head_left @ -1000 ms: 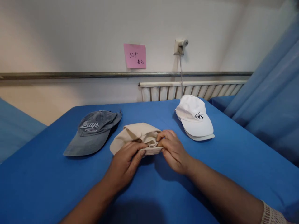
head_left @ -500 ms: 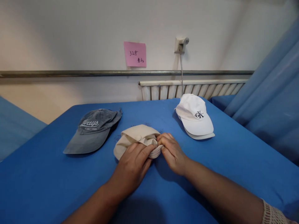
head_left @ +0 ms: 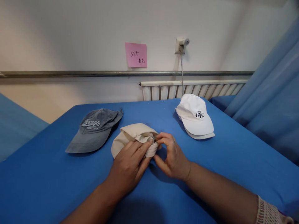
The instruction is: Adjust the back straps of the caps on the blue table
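A beige cap (head_left: pixel 137 128), bunched and folded over at its right end, rests on the blue-covered table in front of me. My left hand (head_left: pixel 129 161) grips it from the near side, fingers pressed over the folded cloth and the thumb lower down at its near edge. At the cap's right end is my right hand (head_left: pixel 174 157), its fingertips on the rolled cloth and its thumb at the lower edge, with a gap between thumb and forefinger. Part of the cap is hidden under my left hand.
A grey-blue cap (head_left: pixel 93 127) with white lettering lies left. To the right sit stacked white caps (head_left: pixel 196 116). The blue cover (head_left: pixel 58 186) spreads beneath everything. Behind are a metal rail (head_left: pixel 93 73), a radiator (head_left: pixel 193 88), and a plug with a cord (head_left: pixel 181 48); a blue curtain (head_left: pixel 275 87) hangs right.
My right hand has loosened its pinch on the cap's right end, and its thumb has moved down and away from the fingers. The beige cap has shifted slightly left with my left hand.
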Action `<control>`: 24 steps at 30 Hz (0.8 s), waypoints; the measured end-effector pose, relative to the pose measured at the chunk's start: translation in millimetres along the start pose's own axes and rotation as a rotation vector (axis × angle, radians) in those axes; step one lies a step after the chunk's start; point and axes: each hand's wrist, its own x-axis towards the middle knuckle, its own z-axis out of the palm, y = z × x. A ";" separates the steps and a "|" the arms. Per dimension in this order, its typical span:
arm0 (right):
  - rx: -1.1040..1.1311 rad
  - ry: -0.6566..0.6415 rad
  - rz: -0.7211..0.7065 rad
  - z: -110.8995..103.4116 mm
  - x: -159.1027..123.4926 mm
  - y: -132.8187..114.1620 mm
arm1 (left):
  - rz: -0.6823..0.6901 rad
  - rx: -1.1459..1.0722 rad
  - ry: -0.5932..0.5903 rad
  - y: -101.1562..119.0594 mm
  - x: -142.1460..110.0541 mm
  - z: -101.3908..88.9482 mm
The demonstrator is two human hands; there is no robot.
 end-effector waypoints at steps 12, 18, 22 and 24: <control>-0.176 -0.056 -0.129 -1.4 8.8 9.5 | -0.016 -0.038 0.069 1.5 4.5 -6.3; 0.057 -0.081 0.028 -1.9 9.1 5.4 | -0.091 -0.114 0.000 -0.1 4.3 -5.3; 0.120 -0.068 0.150 1.0 4.7 4.7 | -0.167 -0.121 -0.007 -2.0 1.4 -3.9; 0.121 -0.069 0.175 1.9 3.0 5.5 | -0.170 -0.144 -0.040 -2.1 1.2 -4.0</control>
